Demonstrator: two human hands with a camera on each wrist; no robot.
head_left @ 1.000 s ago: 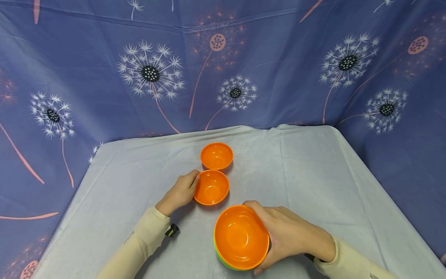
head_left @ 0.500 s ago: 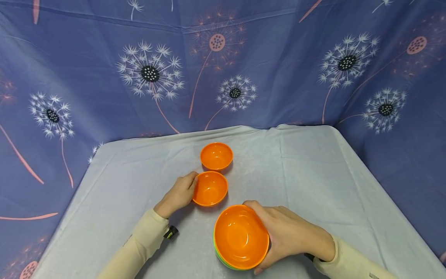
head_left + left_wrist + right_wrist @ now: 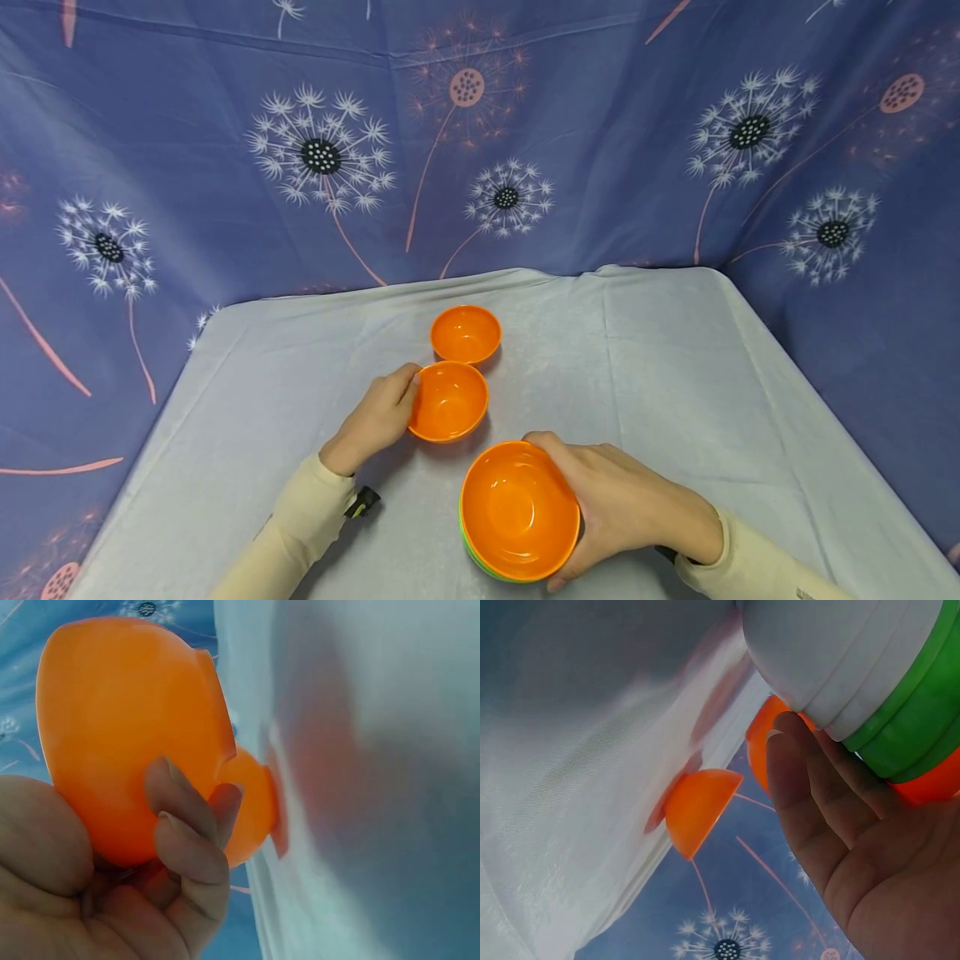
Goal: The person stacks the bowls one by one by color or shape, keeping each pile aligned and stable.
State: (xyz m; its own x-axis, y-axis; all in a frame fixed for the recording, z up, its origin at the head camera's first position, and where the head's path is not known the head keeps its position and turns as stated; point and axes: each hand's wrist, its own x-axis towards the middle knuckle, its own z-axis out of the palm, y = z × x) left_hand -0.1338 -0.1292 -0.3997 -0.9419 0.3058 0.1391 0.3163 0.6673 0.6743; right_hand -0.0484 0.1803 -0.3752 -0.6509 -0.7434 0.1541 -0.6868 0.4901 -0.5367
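Note:
My left hand (image 3: 375, 417) grips an orange bowl (image 3: 450, 402) by its left side. In the left wrist view the thumb is at the bowl's near side and the fingers curl under the bowl (image 3: 127, 712), which is raised off the cloth. With my right hand (image 3: 622, 500) I hold a nested stack of bowls (image 3: 517, 512) from the right, thumb and fingers spread round it. An orange bowl tops that stack. Beneath it, the right wrist view shows green bowls (image 3: 911, 724) and pale grey-white bowls (image 3: 832, 652).
Another orange bowl (image 3: 466, 335) stands upright on the table just beyond the one in my left hand. A pale grey cloth (image 3: 675, 375) covers the table. Blue fabric (image 3: 600, 108) printed with dandelions hangs along the back and both sides.
My left hand and its orange bowl have shifted slightly to the left. The right hand and the stack stay where they were, as does the far bowl.

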